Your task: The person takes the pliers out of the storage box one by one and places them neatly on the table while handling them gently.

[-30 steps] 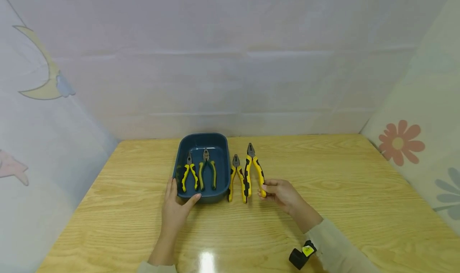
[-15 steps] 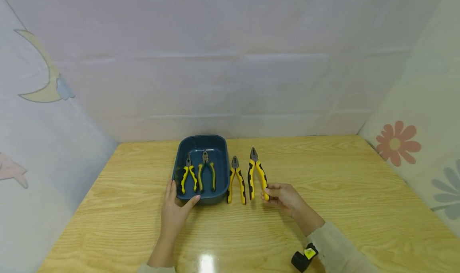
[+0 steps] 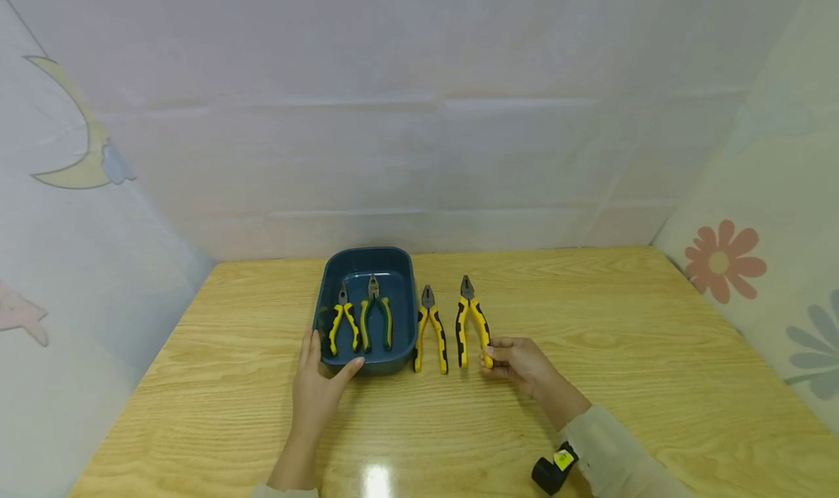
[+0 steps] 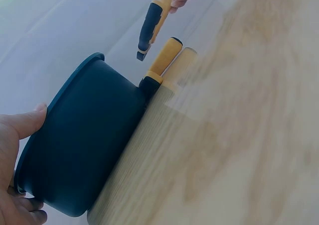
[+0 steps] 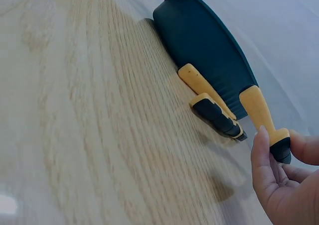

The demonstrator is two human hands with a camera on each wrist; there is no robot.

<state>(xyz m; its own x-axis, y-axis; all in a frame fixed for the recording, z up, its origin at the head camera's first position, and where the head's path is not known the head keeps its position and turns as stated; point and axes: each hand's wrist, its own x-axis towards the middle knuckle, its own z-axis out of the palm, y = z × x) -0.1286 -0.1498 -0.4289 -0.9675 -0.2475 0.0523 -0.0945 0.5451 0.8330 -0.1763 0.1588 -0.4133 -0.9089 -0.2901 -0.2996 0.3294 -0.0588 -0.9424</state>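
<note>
My left hand [image 3: 317, 390] holds the near left corner of a dark blue plastic bin [image 3: 416, 294], its thumb on the rim [image 4: 55, 103]. Inside the bin lie yellow-and-black long-nose pliers [image 3: 355, 325] and green-and-yellow pliers [image 3: 387, 322]. Between the thumb and fingers of my right hand [image 3: 524, 367], one handle of large yellow-and-black combination pliers [image 3: 484, 330] is pinched near its end. These pliers hang above the table, their head pointing away from me and handles spread. A second pair of combination pliers [image 3: 440, 338] lies on the table right beside the bin.
The bin stands on a wood-grain table [image 3: 623, 323] that ends at a pale cloth backdrop [image 3: 524, 156]. Printed cloth walls rise at both sides. A black device with a yellow label [image 3: 556, 469] sits at the right sleeve.
The right hand has moved the large pliers slightly right and toward me, widening the gap from the pair on the table. The left hand stays on the bin.
</note>
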